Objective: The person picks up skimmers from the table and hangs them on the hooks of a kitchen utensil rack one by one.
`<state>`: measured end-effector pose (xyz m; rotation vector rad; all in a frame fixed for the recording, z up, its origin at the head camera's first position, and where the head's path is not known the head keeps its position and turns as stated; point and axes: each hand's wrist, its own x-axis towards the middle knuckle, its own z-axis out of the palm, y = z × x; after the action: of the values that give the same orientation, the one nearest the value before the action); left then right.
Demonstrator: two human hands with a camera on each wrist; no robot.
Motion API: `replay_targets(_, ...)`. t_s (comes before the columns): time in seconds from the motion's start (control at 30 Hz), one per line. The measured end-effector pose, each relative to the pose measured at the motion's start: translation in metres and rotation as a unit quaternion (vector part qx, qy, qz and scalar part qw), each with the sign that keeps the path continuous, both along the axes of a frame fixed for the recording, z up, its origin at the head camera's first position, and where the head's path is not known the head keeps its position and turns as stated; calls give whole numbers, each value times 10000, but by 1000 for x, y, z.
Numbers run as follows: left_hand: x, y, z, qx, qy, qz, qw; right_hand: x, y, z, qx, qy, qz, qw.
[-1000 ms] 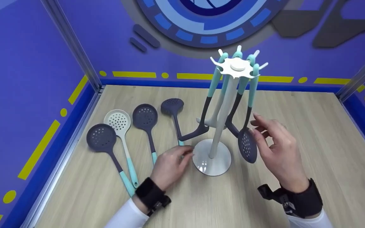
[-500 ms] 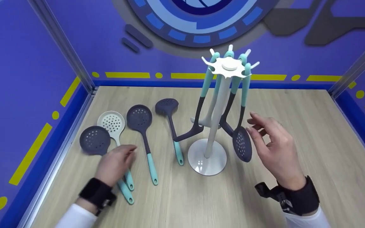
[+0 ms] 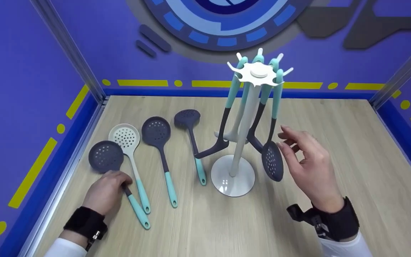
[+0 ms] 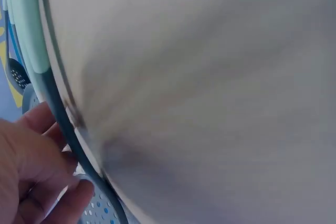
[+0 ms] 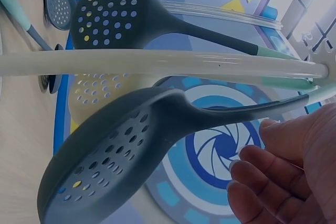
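At the left, my left hand [image 3: 107,191] is over the neck of a dark skimmer [image 3: 106,157] lying on the table, its fingers curled at the shaft just above the mint handle. In the left wrist view thumb and fingers meet that dark shaft [image 4: 68,129]. Four-way symmetry aside, a white rack [image 3: 241,132] bears several hanging utensils with mint handles. My right hand [image 3: 310,166] is beside the front one, a dark slotted skimmer [image 3: 272,161], with fingers loosely bent and holding nothing; in the right wrist view the thumb tip [image 5: 270,124] comes close under its shaft.
A white skimmer [image 3: 124,137], a dark skimmer [image 3: 156,131] and a dark perforated masher-like tool [image 3: 187,117] lie between my left hand and the rack's round base [image 3: 233,185]. Blue panels [image 3: 191,71] close off the wooden table [image 3: 205,228] at the back and sides.
My left hand has moved left from beside the rack's base, across the lying utensils, to the leftmost dark skimmer. The right hand has stayed by the hanging skimmer. The view has shifted slightly.
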<state>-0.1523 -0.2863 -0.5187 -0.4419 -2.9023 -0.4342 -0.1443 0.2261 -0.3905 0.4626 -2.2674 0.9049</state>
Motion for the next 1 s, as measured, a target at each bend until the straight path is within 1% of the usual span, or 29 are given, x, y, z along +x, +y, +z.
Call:
replay_targets(0.23,2,-9,-1,42,-47,85,9999,-1,0,1,20,12,-27,10000)
replay_targets(0.47,1,-13,0,208,-46,15,9998,-1,0,1,47,-9,-101,9999)
replay_targets(0.77,1,-14,0,262,-62,-73,9996,0,0,0,128,-17,-138,9998)
replay_targets(1.0,2,-15,0,252,-76,-96,9996,-1,0,0,51,20,-81,10000)
